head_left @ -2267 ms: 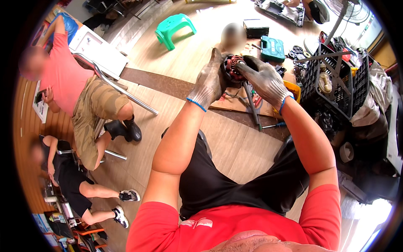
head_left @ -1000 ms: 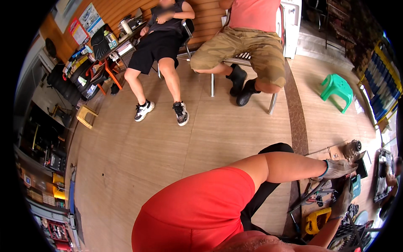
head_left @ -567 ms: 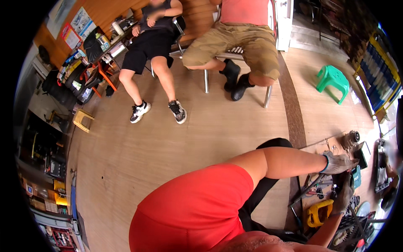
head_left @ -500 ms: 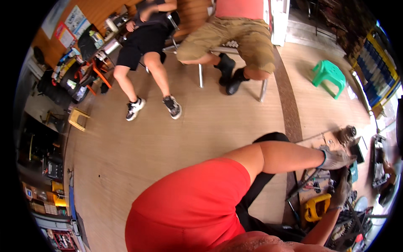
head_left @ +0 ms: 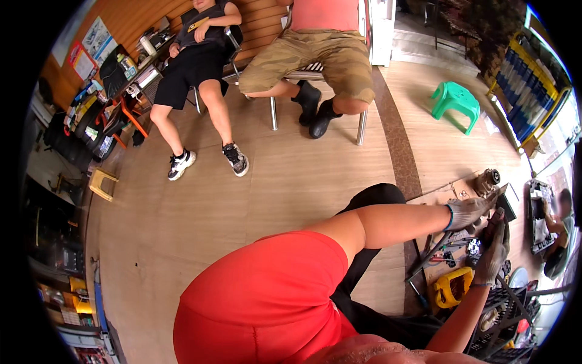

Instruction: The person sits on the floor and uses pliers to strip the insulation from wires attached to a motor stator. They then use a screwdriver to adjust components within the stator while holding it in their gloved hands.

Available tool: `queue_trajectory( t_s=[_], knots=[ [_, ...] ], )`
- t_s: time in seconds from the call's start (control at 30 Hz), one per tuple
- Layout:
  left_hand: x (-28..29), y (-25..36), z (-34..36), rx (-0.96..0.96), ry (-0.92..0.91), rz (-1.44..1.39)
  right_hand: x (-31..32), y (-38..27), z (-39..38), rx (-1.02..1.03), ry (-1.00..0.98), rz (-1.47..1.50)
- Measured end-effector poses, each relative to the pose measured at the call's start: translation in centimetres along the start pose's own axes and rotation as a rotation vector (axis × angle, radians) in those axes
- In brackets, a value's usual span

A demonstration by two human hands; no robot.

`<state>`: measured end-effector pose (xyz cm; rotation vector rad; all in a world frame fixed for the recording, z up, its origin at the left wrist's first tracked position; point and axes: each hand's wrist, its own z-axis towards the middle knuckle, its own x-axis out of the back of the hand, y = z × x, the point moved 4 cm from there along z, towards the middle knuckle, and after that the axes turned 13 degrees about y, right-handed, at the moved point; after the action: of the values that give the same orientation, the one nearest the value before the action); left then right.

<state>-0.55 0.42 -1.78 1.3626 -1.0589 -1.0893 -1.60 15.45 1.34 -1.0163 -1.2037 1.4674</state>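
Note:
Both my hands wear grey knit work gloves with dark, soiled palms. My left hand [head_left: 471, 213] reaches out at the right, its fingers stretched toward a round metal machine part [head_left: 486, 181]. Just below it, my right hand [head_left: 492, 259] points upward with its fingers extended, palm toward the left hand. A small dark patch lies between the two hands; I cannot make out whether it is a part or a soiled glove. Loose metal parts and tools [head_left: 451, 250] lie on a brown board near the hands. A yellow tool-like piece [head_left: 453, 287] lies left of my right wrist.
A black crate [head_left: 500, 321] stands by my right forearm. Beyond the hands are a green stool [head_left: 456, 104] and a blue rack with yellow edges [head_left: 527, 91]. Two people sit on chairs across the tiled floor [head_left: 260, 200]. Another person crouches by a grey case [head_left: 539, 215] at far right.
My hands have moved apart slightly and their fingers have straightened. The teal thing beside them no longer shows. The view has shifted, and the dark-clothed seated person's arm has lowered.

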Motion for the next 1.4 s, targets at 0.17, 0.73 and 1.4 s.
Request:
queue_trajectory(
  t_s=[0.17,0.73,1.4],
  knots=[
    [-3.6,-1.5,0.0,0.221,-0.052,-0.797,-0.6,-0.1,-0.6,0.367,0.043,-0.474],
    [-4.2,-1.6,0.8,0.341,-0.172,-0.928,1.2,2.6,1.5,0.426,0.063,-0.808],
    [-1.6,0.7,-0.7,0.272,0.1,-0.99,3.4,2.6,1.5,0.523,0.05,-0.389]
  ],
)
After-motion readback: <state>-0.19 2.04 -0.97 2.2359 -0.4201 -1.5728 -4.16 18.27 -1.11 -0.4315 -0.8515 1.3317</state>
